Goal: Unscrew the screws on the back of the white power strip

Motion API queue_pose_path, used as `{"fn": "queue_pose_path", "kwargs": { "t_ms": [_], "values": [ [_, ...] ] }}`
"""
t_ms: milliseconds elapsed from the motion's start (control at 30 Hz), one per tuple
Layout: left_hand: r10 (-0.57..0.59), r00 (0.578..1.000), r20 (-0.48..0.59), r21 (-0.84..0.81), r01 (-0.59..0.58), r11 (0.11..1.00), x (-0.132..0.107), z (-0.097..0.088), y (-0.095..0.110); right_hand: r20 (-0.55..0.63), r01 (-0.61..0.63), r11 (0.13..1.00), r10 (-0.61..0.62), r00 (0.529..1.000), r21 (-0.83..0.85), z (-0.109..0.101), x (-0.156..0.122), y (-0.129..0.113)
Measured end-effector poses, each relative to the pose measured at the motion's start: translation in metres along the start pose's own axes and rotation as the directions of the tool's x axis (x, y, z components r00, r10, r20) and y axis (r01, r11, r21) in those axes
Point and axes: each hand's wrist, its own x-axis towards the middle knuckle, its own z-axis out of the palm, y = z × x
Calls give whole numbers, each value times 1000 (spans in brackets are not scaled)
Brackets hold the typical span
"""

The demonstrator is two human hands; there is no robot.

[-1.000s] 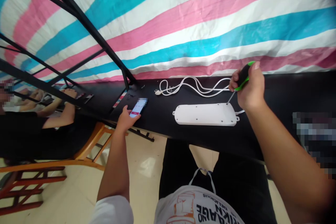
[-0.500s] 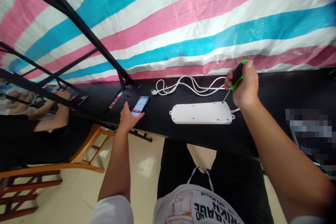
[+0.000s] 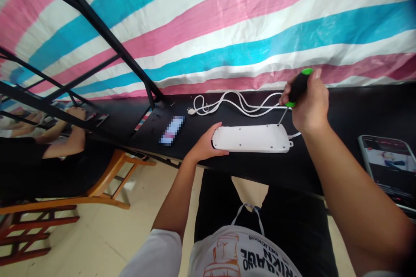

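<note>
A white power strip (image 3: 251, 139) lies on the black table, its screw-holed side facing up. My left hand (image 3: 207, 143) is wrapped round its left end, thumb on the near edge and fingers at the far edge. In my right hand (image 3: 310, 106) is a screwdriver (image 3: 298, 88) with a black and green handle. The screwdriver's shaft slants down to the screw hole at the strip's far right corner. The strip's white cord (image 3: 242, 106) lies in loose loops behind it, with the plug (image 3: 191, 111) at the left.
A phone (image 3: 172, 130) lies left of the strip, and a tablet-like device (image 3: 388, 166) with a lit screen lies at the right. Black metal frame bars (image 3: 107, 37) slant across the left. Beyond them, another person's arm (image 3: 69, 138) rests near a wooden chair (image 3: 110, 177).
My left hand has moved right, from the phone to the left end of the power strip, and now grips it. My right hand keeps the screwdriver at the same corner.
</note>
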Motion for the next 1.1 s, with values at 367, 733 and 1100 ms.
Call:
{"fn": "queue_pose_path", "kwargs": {
  "t_ms": [367, 733, 1100],
  "values": [
    [7, 1000, -24, 2, -7, 1000, -3, 1, 0, 61, 3, 1000, -3, 998, 1, 4, -6, 1],
    [2, 999, -35, 18, -1, 1000, -3, 0, -4, 4, -46, 999, 46, 999, -19, 8, -6, -5],
    [-7, 999, -43, 36, 9, 999, -1, 0, -2, -138, 17, 988, -38, 990, -153, -14, 10, -5]
  ]
}}
